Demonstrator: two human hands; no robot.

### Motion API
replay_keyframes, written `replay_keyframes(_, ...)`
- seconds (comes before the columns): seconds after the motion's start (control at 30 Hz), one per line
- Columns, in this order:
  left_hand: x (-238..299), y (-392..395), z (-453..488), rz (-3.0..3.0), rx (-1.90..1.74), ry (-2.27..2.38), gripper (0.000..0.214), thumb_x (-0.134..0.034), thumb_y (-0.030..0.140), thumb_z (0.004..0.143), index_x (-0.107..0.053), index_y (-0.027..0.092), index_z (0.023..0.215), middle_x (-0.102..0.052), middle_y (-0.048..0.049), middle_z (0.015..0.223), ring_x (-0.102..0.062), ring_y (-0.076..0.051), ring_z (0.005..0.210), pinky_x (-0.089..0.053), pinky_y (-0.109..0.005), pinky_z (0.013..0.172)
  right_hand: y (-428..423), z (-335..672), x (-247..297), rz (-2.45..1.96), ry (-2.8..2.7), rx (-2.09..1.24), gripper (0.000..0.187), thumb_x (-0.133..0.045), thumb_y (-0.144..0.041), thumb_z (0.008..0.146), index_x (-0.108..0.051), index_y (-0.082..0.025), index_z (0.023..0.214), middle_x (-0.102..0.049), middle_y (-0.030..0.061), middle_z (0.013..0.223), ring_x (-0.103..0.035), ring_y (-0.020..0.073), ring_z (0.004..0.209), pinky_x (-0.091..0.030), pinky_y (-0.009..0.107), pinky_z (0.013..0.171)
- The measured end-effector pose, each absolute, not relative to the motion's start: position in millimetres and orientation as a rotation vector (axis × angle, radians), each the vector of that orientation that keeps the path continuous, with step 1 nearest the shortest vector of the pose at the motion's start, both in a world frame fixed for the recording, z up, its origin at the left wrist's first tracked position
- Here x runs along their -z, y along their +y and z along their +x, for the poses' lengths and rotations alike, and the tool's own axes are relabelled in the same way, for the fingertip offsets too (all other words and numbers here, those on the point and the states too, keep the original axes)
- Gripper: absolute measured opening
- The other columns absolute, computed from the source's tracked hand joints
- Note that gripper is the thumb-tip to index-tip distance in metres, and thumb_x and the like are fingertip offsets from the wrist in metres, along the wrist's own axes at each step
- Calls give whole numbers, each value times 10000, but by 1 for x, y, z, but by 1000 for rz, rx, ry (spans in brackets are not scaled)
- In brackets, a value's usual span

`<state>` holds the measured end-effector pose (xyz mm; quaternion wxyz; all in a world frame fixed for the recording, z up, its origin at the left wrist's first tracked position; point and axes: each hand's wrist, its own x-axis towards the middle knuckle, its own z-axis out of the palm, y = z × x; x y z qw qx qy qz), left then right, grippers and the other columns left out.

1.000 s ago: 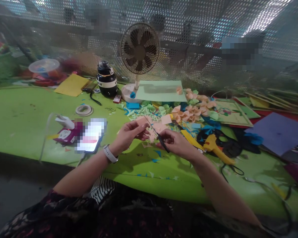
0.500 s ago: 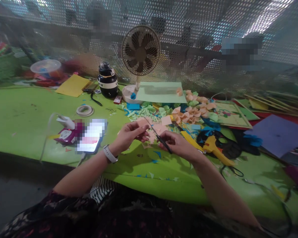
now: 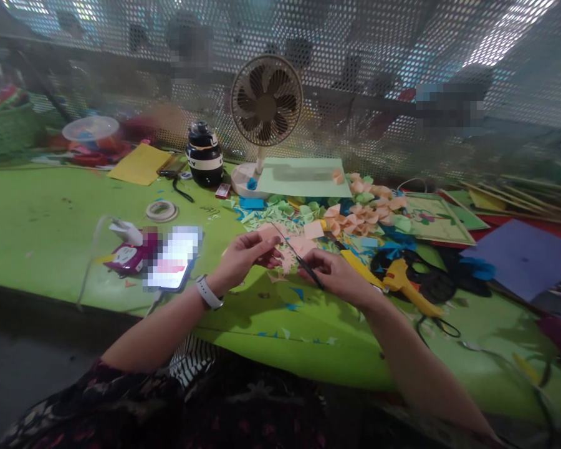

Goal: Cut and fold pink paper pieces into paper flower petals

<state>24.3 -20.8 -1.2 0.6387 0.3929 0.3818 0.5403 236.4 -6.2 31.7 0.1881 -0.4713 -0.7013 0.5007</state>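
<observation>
My left hand (image 3: 243, 257) pinches a small piece of pink paper (image 3: 267, 232) above the green table (image 3: 42, 231). My right hand (image 3: 339, 274) is closed round the dark handles of small scissors (image 3: 299, 257), whose thin blades point up and left into the pink paper. Both hands hover close together just in front of a heap of pink, green and blue paper scraps (image 3: 355, 215). A pale watch (image 3: 207, 292) sits on my left wrist.
A phone (image 3: 172, 259) and a charger lie left of my hands. A yellow glue gun (image 3: 409, 284) lies to the right, by a purple sheet (image 3: 523, 255). Behind stand a small desk fan (image 3: 265, 103), a black jar (image 3: 204, 156), a tape roll (image 3: 161, 211) and yellow paper (image 3: 140, 163).
The hands have barely shifted; the scissors stay in the pink paper. The view has tilted slightly.
</observation>
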Motion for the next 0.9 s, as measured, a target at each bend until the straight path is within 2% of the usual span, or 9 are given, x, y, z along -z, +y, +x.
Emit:
replay_keyframes(0.3,2,-21,25,900,-1235,873,406,-845,464,675,-688,134,852,-733,-46,696,-676,-109,550,-551,-216,546,-7,236,-31,-1355,-1965,-1413,509,-786,-636,610,-550,-206,746,-486,-32,661,-354,97,559,-271,250,506)
replay_keyframes(0.67,6,-18,22,895,-1267,890,382,-835,464,691,-683,142,828,-738,-47,722,-679,-106,580,-552,-219,578,-6,237,-32,-1336,-1934,-1432,479,-794,-610,605,-552,-209,711,-540,-11,680,-452,120,605,-377,272,556)
replay_keyframes(0.9,6,-17,23,867,-1295,885,420,-854,489,654,-665,139,789,-731,-35,696,-674,-107,564,-546,-218,564,-8,236,-33,-1337,-1916,-1447,465,-807,-585,597,-550,-210,691,-519,-25,643,-434,111,586,-353,264,538)
